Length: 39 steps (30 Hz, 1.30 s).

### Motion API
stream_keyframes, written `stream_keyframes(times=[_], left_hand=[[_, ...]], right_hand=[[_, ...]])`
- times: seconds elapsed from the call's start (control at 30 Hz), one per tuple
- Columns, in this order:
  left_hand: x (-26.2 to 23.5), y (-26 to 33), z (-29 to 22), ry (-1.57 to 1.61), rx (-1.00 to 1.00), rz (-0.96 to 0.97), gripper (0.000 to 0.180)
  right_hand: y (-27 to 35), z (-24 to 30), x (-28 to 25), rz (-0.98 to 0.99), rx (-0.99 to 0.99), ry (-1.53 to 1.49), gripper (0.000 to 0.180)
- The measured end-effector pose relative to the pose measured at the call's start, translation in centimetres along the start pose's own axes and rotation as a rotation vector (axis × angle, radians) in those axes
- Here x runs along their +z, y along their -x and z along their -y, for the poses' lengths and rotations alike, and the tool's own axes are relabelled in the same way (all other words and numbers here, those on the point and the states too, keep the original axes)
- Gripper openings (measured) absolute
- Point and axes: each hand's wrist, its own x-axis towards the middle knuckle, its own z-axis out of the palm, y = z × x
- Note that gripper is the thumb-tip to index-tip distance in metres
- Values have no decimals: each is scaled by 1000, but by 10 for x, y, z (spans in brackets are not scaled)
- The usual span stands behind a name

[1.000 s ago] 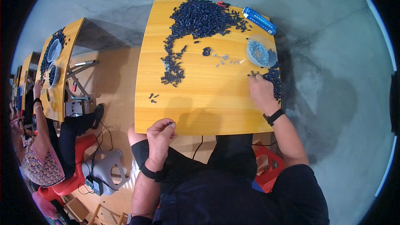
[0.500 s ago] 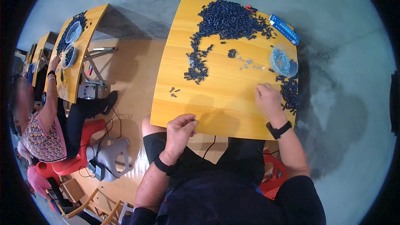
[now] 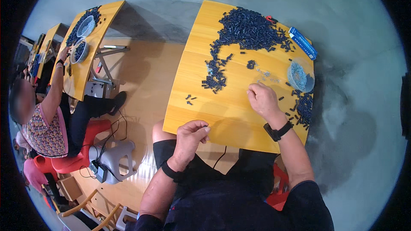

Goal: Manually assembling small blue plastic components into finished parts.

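A yellow wooden table (image 3: 192,60) carries a big heap of small dark parts (image 3: 248,28) at its far side, with a trail of the same parts (image 3: 214,77) running toward me. My left hand (image 3: 190,134) is at the near table edge, its fingertips pinched on a small dark part. My right hand (image 3: 263,100) rests on the table's middle with curled fingers that hide their tips. It lies just below a few small metal bits (image 3: 266,75). A clear bowl (image 3: 301,75) stands to its right, and more dark parts (image 3: 305,107) lie below the bowl.
A blue box (image 3: 302,42) lies at the far right corner. A few loose parts (image 3: 189,99) lie near the left edge. At the left, another person (image 3: 43,124) works at a second yellow table (image 3: 92,42) holding bowls. A grey stool (image 3: 113,158) and cables are on the floor.
My right hand has moved left, from beside the clear bowl to the table's middle. My left hand stays pinched at the near edge. The view has shifted.
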Motion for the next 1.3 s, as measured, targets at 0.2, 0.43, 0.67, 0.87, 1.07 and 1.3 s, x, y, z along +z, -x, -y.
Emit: stream_keyframes(times=[0.2, 0.43, 0.67, 0.87, 1.07, 1.3], left_hand=[[-1, -4, 3, 16, -10, 15, 11], [-9, -13, 10, -51, -30, -6, 16], [-10, -15, 16, -171, -82, -2, 14], [-12, -16, 17, -129, -104, -23, 13], [-14, -17, 17, -128, -110, -26, 13], [-17, -16, 21, -155, -89, -15, 15]], right_hand=[[18, 1, 9, -26, -45, 7, 7], [30, -7, -4, -66, -30, 139, 9], [19, -53, -23, -118, 187, 387, 16], [25, -74, -24, -105, 230, 386, 15], [53, -95, -44, 13, 285, 517, 12], [62, -86, -54, -43, 306, 529, 12]])
